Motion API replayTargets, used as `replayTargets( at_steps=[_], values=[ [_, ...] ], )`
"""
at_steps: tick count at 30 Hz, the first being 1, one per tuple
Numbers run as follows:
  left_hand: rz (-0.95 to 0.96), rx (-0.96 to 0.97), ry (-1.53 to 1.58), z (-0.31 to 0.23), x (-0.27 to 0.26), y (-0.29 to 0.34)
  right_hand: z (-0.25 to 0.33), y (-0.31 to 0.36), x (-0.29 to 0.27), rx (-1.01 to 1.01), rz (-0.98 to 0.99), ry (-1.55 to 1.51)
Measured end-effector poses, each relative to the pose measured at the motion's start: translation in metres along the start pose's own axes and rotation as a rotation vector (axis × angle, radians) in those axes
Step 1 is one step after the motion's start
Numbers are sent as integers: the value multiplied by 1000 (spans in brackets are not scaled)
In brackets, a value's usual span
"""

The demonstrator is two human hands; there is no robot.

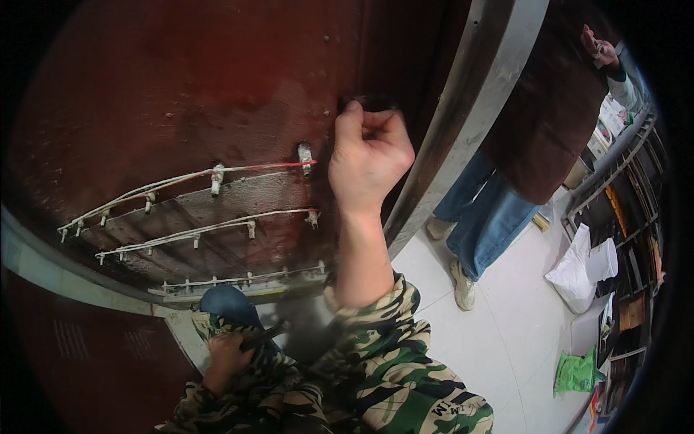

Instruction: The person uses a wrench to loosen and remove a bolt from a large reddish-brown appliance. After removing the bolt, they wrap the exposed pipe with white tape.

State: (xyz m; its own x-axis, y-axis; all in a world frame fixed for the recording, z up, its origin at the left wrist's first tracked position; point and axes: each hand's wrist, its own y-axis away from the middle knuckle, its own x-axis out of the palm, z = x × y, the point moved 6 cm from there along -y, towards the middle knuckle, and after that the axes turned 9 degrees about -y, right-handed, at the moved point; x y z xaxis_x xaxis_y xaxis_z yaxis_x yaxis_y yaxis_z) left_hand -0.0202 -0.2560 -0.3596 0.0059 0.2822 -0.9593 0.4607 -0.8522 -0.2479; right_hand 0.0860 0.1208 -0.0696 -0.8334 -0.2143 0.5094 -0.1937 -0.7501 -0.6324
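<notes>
My right hand (pixel 370 155) is raised against a dark red metal door (pixel 181 72), closed with its fingers curled in. Its fingertips meet a dark recessed fitting (pixel 390 100) near the door's right side; what they grip there is hidden. Lower down, close to my body, my left hand (pixel 228 354) is closed around a dark bar-shaped tool (pixel 266 335), whose kind I cannot make out. Pale cords (pixel 166 179) run in rows between short pegs across the door's surface, left of my right hand. One cord ends in a red stretch (pixel 282 166) beside a silvery peg (pixel 305 153).
A grey metal door frame (pixel 463 108) stands right of my right hand. Beyond it, a person in a brown apron (pixel 546 123) and jeans stands on pale floor tiles (pixel 491 333). A white bag (pixel 575 271), a green package (pixel 576 372) and a rack (pixel 636 217) line the right side.
</notes>
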Motion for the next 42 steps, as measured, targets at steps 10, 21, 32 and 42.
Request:
replayTargets(
  at_steps=[10, 21, 32, 42],
  values=[
    [-136, -18, 1, -4, -3, -1, 10, -5, 7, 63, 138, 320],
    [-94, -22, -32, -8, -1, -3, 18, -8, 10, -23, 200, 400],
    [-109, -29, 1, -5, -1, -3, 11, -5, 9, 46, 194, 309],
    [-109, -194, 227, -27, -17, -3, 38, 44, -37, 240, 350, 87]
  ],
)
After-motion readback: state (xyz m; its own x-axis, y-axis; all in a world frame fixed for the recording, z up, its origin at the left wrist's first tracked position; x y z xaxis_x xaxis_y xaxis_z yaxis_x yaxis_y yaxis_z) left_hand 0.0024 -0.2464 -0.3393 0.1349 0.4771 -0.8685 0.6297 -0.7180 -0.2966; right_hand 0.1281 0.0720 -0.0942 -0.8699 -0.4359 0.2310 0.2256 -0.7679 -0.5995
